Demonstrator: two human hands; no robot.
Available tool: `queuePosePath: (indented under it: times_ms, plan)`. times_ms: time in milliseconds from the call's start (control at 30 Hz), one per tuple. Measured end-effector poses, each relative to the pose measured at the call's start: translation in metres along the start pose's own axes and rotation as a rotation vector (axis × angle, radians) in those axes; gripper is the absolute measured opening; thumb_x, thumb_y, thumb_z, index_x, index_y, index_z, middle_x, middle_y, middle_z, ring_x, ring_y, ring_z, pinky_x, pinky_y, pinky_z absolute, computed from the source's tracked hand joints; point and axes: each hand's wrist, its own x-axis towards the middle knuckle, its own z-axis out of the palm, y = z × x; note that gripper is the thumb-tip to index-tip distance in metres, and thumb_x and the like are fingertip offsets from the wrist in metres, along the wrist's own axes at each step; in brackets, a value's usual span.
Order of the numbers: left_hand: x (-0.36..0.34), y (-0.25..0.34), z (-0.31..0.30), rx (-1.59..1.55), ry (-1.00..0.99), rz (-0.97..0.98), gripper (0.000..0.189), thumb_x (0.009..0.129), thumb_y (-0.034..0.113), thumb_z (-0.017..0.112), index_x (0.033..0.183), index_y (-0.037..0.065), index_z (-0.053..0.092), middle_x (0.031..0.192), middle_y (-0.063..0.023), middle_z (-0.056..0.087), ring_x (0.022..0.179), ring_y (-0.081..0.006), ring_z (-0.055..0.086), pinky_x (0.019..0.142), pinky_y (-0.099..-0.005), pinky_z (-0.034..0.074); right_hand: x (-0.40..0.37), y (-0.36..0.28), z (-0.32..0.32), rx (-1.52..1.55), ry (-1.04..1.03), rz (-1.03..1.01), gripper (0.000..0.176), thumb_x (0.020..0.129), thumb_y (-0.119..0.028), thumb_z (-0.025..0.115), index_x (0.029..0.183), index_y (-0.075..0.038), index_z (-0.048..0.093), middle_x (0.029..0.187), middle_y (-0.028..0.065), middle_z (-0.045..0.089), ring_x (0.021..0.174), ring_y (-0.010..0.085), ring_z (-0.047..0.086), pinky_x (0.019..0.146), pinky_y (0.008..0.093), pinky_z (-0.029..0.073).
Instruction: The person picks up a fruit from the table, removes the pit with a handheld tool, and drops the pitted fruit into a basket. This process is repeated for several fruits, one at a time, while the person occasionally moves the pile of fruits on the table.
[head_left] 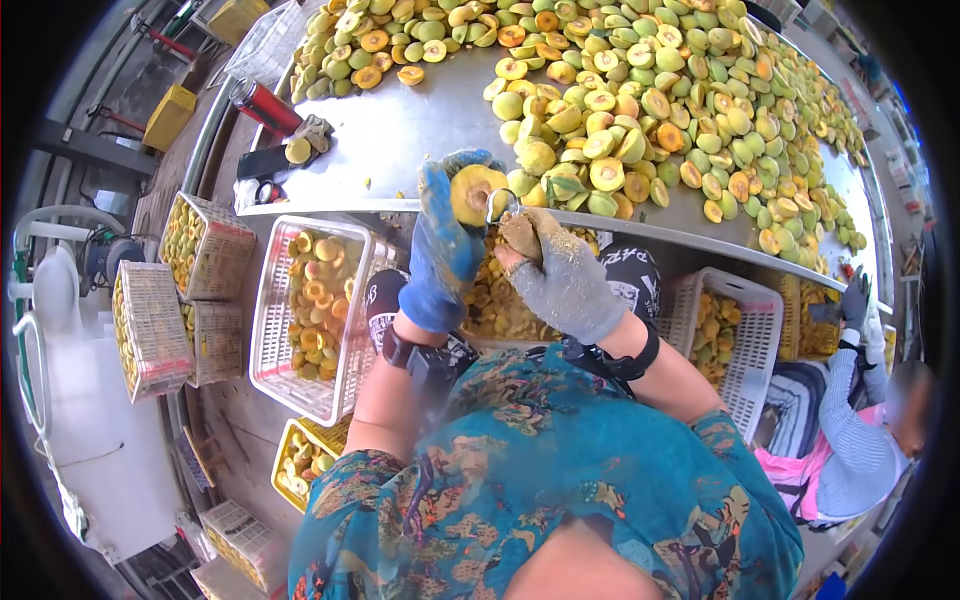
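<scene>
My left hand [445, 255], in a blue glove, is closed around a peach half [473, 192] with its yellow cut face turned to the right. In a dusty grey glove, my right hand [572, 288] grips a pitting tool whose metal loop [491, 206] is at the right edge of that cut face. The tool's handle is mostly hidden by my fingers. Both hands are at the near edge of a metal table [450, 100]. Beyond them on the table lies a large heap of halved peaches [640, 120]. Below the hands, yellow fruit pieces [490, 305] fill a container between my knees.
A white crate [262, 340] of peach halves stands left of my legs, with a yellow crate [284, 468] nearer. Another white crate [760, 335] is on the right. A red can [265, 106] lies on the table's left end. A co-worker [850, 450] sits at far right.
</scene>
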Motion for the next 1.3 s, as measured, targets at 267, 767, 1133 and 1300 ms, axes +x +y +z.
queuePosePath:
  times_ms: [267, 767, 1133, 1300]
  plan:
    - [-0.033, 0.021, 0.0, -0.371, 0.052, -0.099, 0.027, 0.101, 0.024, 0.041, 0.119, 0.005, 0.048, 0.111, -0.0071, 0.056, 0.102, -0.0158, 0.054, 0.093, -0.0301, 0.043, -0.017, -0.022, 0.008, 0.079, -0.025, -0.026, 0.034, 0.085, -0.022, 0.063, 0.109, 0.0, 0.053, 0.078, 0.0251, 0.062, 0.074, 0.0437, 0.062, 0.061, 0.0474, 0.05]
    - [-0.051, 0.027, 0.015, -0.236, 0.192, 0.011, 0.034, 0.101, 0.028, 0.039, 0.113, 0.0, 0.053, 0.104, -0.0086, 0.056, 0.095, -0.0155, 0.052, 0.086, -0.0293, 0.043, -0.026, -0.023, -0.012, -0.008, -0.28, 0.028, 0.033, 0.084, -0.019, 0.058, 0.113, -0.004, 0.053, 0.094, 0.0249, 0.061, 0.085, 0.0426, 0.061, 0.073, 0.0481, 0.05]
    - [-0.05, 0.028, -0.001, -0.256, -0.051, -0.258, 0.049, 0.105, 0.038, 0.028, 0.098, 0.002, 0.061, 0.088, -0.0035, 0.06, 0.083, -0.0107, 0.055, 0.079, -0.0256, 0.046, -0.031, -0.007, -0.014, -0.353, -0.389, -0.087, 0.033, 0.086, -0.032, 0.058, 0.107, -0.007, 0.056, 0.087, 0.0187, 0.064, 0.079, 0.0395, 0.064, 0.067, 0.0465, 0.052]
    - [-0.04, 0.02, -0.015, -0.339, -0.231, -0.539, 0.06, 0.099, 0.056, 0.033, 0.098, 0.003, 0.06, 0.084, -0.0021, 0.06, 0.075, -0.0107, 0.056, 0.072, -0.0241, 0.048, -0.032, -0.008, -0.017, -0.541, -0.308, -0.034, 0.032, 0.082, -0.031, 0.064, 0.097, -0.005, 0.054, 0.076, 0.0174, 0.066, 0.073, 0.0361, 0.066, 0.063, 0.0463, 0.053]
